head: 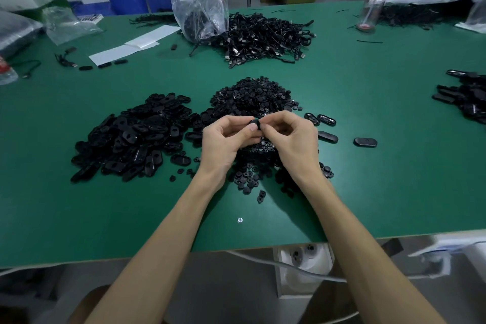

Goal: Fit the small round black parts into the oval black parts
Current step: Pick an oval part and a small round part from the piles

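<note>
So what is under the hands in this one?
The heap of small round black plastic parts on the green table. The left hand and right hand pinch one black part above it, hiding the heap's middle.

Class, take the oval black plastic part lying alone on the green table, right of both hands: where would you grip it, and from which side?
Pinch the oval black plastic part across its narrow width, on the two long edges, coming down from above. It lies flat, long axis left to right, with bare green table all round.
</note>
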A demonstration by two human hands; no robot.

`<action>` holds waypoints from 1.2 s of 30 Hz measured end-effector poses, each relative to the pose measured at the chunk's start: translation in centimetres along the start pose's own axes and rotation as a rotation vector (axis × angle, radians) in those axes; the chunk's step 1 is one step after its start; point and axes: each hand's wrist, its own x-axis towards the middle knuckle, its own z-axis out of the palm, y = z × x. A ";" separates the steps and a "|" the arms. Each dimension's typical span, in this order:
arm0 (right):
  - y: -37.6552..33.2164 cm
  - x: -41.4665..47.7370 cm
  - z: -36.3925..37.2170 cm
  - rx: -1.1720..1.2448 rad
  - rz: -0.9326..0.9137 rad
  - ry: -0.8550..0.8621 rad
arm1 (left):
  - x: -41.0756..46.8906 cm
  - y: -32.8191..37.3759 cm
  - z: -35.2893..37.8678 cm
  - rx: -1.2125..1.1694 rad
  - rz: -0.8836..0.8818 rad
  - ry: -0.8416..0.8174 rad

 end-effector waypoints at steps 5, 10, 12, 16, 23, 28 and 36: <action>-0.1 -0.1 0.0 -0.029 -0.020 0.012 | -0.1 0.0 0.0 0.018 0.020 0.013; 0.0 -0.2 0.1 -0.073 -0.061 0.034 | -0.1 0.0 0.0 0.073 0.023 -0.003; 0.0 -0.4 0.3 -0.147 -0.130 0.055 | -0.1 -0.1 0.1 0.093 0.028 -0.007; 0.0 -0.7 0.9 -0.243 -0.244 0.066 | -0.1 -0.4 0.2 0.111 0.025 0.012; -0.1 -0.9 1.4 -0.280 -0.302 0.020 | 0.0 -0.4 0.0 0.094 0.018 0.023; -0.1 -0.8 1.3 -0.244 -0.292 0.010 | 0.0 -0.4 0.0 0.108 0.018 0.038; -0.6 -0.6 1.0 -0.186 -0.224 0.023 | 0.0 -0.2 0.1 0.079 0.003 0.074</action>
